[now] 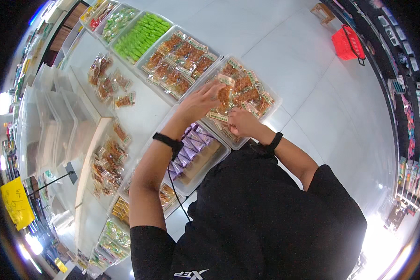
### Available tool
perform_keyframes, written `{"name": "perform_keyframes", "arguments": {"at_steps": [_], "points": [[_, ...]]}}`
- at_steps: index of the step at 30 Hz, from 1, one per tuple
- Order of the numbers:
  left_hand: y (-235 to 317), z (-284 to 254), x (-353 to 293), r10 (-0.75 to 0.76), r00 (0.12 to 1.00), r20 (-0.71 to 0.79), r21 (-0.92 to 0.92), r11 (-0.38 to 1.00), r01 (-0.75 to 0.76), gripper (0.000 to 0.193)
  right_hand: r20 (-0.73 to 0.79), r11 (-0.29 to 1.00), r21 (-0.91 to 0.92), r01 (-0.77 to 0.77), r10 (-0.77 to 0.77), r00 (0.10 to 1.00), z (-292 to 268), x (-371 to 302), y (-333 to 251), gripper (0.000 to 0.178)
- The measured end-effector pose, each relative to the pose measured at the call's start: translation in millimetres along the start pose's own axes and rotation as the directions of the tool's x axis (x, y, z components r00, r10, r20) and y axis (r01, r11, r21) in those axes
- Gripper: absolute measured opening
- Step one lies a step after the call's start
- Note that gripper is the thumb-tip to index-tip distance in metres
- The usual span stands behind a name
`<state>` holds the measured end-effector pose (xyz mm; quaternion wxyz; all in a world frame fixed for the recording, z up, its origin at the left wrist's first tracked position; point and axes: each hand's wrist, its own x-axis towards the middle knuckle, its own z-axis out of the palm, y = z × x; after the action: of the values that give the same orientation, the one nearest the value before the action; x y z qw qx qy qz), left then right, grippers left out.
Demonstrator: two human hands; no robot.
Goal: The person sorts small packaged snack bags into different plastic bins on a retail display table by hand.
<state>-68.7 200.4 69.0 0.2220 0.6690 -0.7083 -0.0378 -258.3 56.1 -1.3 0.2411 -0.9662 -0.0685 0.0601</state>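
Both hands work over a clear plastic bin (278,103) filled with small clear packets of brown food (254,97) with pale labels. The left hand (204,100) reaches in from the left, its fingertips at a brown packet (224,97); the right hand (244,123) is bent in close beside that packet's lower end, and how firmly either hand grips is unclear. Black bands circle both wrists. Next to this bin stand one of similar brown packets (182,60) and one of purple packets (190,144); bright green packets (144,36) fill another farther up. Loose packets (108,161) lie on the white surface (147,109) at left, and a red basket (347,43) sits on the floor (322,107) at upper right.
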Motion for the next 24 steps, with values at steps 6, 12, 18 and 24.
{"name": "perform_keyframes", "arguments": {"at_steps": [6, 12, 18, 24], "points": [[-38, 45, -23, -0.243, 0.963, 0.113, 0.280, 0.938, 0.204, 0.020, 0.077, 0.992, 0.058, -0.111, 0.106, 0.991, -30, 12, 22, 0.012], [4, 43, -36, -0.613, 0.733, -0.297, -0.156, 0.788, 0.596, 0.025, -0.183, 0.993, -0.110, -0.031, 0.011, 0.983, -56, 38, 29, 0.051], [-1, 27, -118, -0.816, 0.380, -0.436, -0.265, 0.520, 0.812, 0.031, 0.007, 0.965, -0.261, 0.006, -0.004, 1.000, -49, 65, 39, 0.059], [-76, 12, -229, -0.946, 0.150, -0.287, -0.146, 0.198, 0.969, 0.055, -0.013, 0.973, -0.217, -0.081, 0.080, 0.997, -49, 77, 15, 0.055]]}}
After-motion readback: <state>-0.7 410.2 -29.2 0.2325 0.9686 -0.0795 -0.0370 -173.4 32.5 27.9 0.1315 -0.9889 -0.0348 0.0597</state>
